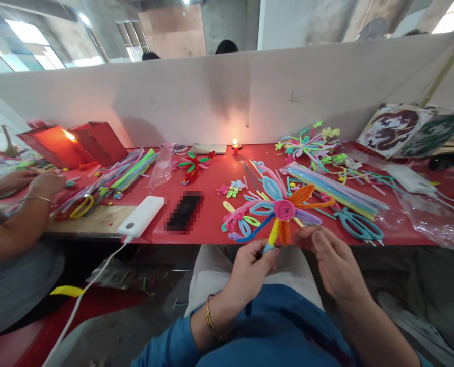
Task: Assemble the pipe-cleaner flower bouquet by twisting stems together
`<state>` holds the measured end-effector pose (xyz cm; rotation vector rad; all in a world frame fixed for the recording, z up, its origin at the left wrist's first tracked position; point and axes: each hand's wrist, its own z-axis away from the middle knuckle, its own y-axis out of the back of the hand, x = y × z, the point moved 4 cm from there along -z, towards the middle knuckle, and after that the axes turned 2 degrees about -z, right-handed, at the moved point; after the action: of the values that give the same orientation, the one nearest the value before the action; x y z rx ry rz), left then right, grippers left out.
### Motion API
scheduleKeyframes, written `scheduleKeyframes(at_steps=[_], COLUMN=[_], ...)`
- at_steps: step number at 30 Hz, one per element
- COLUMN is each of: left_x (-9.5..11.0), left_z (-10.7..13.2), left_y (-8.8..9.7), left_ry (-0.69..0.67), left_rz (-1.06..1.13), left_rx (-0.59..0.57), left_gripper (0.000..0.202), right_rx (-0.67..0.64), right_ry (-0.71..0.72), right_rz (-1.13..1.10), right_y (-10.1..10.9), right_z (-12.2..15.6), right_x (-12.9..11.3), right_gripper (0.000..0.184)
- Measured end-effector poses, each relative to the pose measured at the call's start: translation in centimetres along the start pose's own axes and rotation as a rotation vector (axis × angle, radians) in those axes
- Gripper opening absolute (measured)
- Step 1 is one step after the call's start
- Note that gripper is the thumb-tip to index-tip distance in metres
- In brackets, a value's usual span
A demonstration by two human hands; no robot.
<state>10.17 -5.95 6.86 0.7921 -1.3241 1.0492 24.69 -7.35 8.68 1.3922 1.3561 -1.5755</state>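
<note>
Left of the teal scissors [348, 225], the fuzzy flower [284, 210] — probably light, soft and easily bent, so best held by its stem [273, 233] — is pinched there by the left hand's [249, 271] fingers, while whether the right hand's [337, 262] curled fingers, nearer those scissors, grasp anything I cannot tell.

The left hand [254, 267] grips the stem of the fuzzy flower [284, 209], thumb and fingers wrapped below the blossom. The left wrist [227, 306] is lower and left of the flower, its forearm angled up toward it. The right hand [337, 262] is raised right of the flower's stem, fingers bent, fingertips blurred; the right forearm [379, 331] slants up toward the flower.
</note>
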Motion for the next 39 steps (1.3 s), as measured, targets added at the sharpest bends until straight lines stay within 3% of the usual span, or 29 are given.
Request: scheduleKeyframes(at_steps=[2,5,14,19,22,27,32,36,39], left_x=[0.0,0.0,-0.5,1.0,1.8,1.9,2.7,3.7,3.9], left_z=[0.1,0.3,0.3,0.9,1.2,1.0,1.0,1.0,0.9], left_y=[-0.4,-0.9,-0.8,-0.3,-0.1,0.8,1.2,1.3,1.2], left_ry=[-0.001,-0.005,-0.014,-0.133,-0.184,-0.216,-0.352,-0.475,-0.471], left_rz=[-0.015,-0.041,-0.135,-0.482,-0.58,-0.508,-0.388,-0.313,-0.284], left_rx=[-0.066,-0.183,-0.226,-0.19,-0.18,0.032,0.136,0.151,0.13], left_gripper=[0.024,0.024,0.027,0.031,0.028,0.022,0.017,0.013,0.014], right_rx=[-0.022,0.102,0.182,0.289,0.315,0.261,0.218,0.143,0.116], right_ry=[-0.093,-0.145,-0.154,0.051,0.161,0.215,0.175,0.149,0.188], right_rz=[-0.094,-0.296,-0.4,-0.401,-0.41,-0.385,-0.318,-0.264,-0.179], right_y=[-0.7,-1.2,-1.3,0.2,1.2,2.1,1.8,1.0,0.8], right_z=[0.2,0.2,0.1,-0.9,-1.5,-1.9,-1.4,-0.7,-0.3], right_x=[0.5,0.6,0.6,-0.6,-1.7,-1.9,-0.8,-0.9,-1.0], right_gripper=[0.023,0.019,0.015,0.014,0.014,0.012,0.015,0.018,0.018])
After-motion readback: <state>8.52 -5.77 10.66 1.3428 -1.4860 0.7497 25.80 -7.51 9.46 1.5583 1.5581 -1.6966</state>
